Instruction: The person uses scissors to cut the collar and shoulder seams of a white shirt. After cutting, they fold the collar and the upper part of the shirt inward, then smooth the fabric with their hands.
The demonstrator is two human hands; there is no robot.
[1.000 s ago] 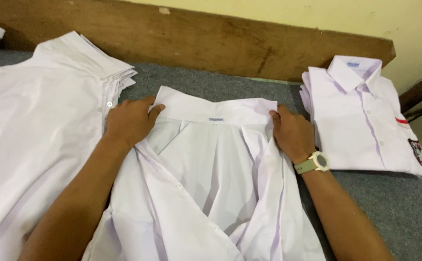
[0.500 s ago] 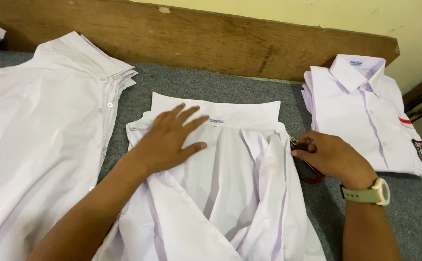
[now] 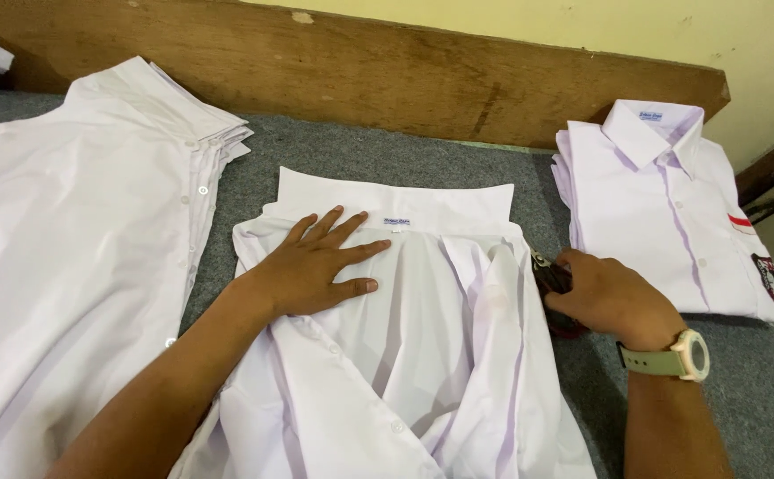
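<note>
Left hand: my left hand lay flat on the white shirt, fingers spread wide and gripping nothing, palm pressing the cloth just below the collar.
Right hand: my right hand had curled around a small dark tool at the shirt's right edge, fingers closed on it; I could not tell what kind of tool it was, since the hand hid most of it.
What changed: a second ago both hands had sat at the collar corners, one on each side. The left had slid in toward the middle and flattened, while the right had left the cloth and gone to the dark tool beside it.
What that meant: I judged the smoothing at the collar was over, with one hand pinning the shirt and the other taking up the tool.
Shirt: it lay open-fronted on the grey table cover, collar away from me, between the two piles.
Left side: a stack of white shirts, just beside my forearm.
Right side: folded shirts with a badge, near my right hand.
Behind: a wooden board.
In the way: loose folds under my left palm, and the folded pile crowding my right wrist with its watch.
</note>
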